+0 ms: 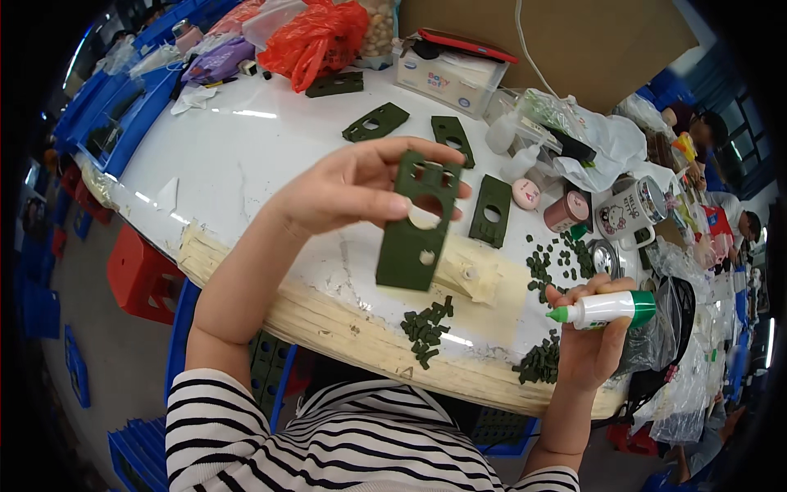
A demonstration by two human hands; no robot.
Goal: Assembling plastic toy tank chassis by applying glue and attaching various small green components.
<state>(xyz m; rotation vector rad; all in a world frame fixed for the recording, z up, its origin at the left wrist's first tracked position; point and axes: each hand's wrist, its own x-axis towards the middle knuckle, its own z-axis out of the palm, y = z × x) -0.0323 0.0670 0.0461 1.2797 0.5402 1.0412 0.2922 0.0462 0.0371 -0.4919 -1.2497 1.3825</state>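
Observation:
My left hand grips a dark green rectangular plate with a large round hole, a smaller hole and notches at its top. The plate is tilted up above the white table, thumb on its face and fingers behind. In my right hand lies a small white glue bottle with a green base, its pointed green tip aimed left toward the plate. Under the plate, a pile of small dark green pieces sits near the table edge. Another pile lies beside my right wrist, and more bits are scattered beyond it.
Several similar plates, such as one green plate, lie farther back. Masking tape covers a patch of table. Along the right stand a pink jar, a mug and plastic bags. A tissue box and red bag are behind.

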